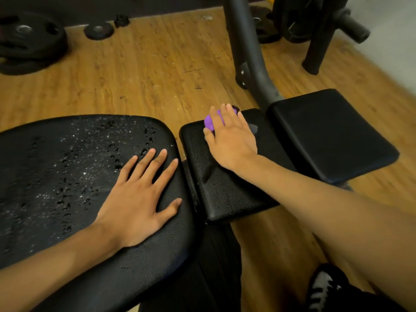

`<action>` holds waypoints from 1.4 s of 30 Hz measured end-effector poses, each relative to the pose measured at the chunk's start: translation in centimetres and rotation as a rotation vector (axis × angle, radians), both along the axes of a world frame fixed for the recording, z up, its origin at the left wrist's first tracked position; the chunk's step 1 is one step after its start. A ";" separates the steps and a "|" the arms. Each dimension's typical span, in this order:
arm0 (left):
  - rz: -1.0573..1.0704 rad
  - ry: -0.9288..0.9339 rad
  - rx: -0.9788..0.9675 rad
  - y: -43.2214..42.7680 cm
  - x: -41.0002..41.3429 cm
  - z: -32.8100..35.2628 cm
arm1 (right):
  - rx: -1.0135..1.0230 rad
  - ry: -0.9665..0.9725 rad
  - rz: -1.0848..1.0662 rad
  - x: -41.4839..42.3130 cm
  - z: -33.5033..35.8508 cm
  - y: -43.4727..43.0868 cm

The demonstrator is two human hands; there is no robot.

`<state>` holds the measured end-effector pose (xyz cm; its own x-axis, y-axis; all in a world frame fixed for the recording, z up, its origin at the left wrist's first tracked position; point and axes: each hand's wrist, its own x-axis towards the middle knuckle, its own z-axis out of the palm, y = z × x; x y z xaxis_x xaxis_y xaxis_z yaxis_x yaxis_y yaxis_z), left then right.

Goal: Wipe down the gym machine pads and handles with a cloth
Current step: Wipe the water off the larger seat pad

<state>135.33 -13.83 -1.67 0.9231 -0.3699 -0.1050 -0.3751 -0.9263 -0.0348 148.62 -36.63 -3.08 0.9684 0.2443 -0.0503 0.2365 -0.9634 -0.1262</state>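
A large black pad (67, 176) fills the left of the view, speckled with water droplets. My left hand (139, 197) lies flat on its right part, fingers spread, holding nothing. A smaller black middle pad (225, 190) sits to its right. My right hand (231, 140) presses a purple cloth (210, 122) onto the far end of that middle pad; most of the cloth is hidden under the fingers. A third black pad (333, 136) lies further right, apart from both hands.
A curved grey machine frame tube (249, 52) rises behind the pads. Black weight plates (29, 41) lie on the wooden floor at the far left, a small plate (99, 30) near them. A black post (317, 48) stands at the upper right. A shoe (324, 287) shows at the bottom right.
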 end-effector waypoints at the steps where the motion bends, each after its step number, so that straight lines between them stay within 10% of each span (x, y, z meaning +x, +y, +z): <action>1: 0.006 0.002 0.000 0.0 0.0 0.0 | 0.010 -0.022 0.053 -1.8 0.0 -0.6; 8: 0.000 -0.019 -0.019 0.0 0.0 -0.2 | 0.050 0.009 0.333 -9.4 0.4 -5.2; 14: 0.001 -0.023 -0.019 0.1 -0.1 -0.2 | 0.027 0.027 0.016 0.8 -0.2 -2.1; 22: -0.004 -0.032 -0.033 0.0 -0.1 -0.3 | -0.017 0.109 0.114 -11.1 1.5 -1.8; 31: 0.003 -0.015 -0.010 -0.1 0.1 -0.1 | 0.039 0.012 0.060 0.5 0.3 1.5; 42: 0.023 -0.011 -0.026 -0.1 0.1 -0.3 | 0.039 -0.008 0.496 -6.4 0.6 1.7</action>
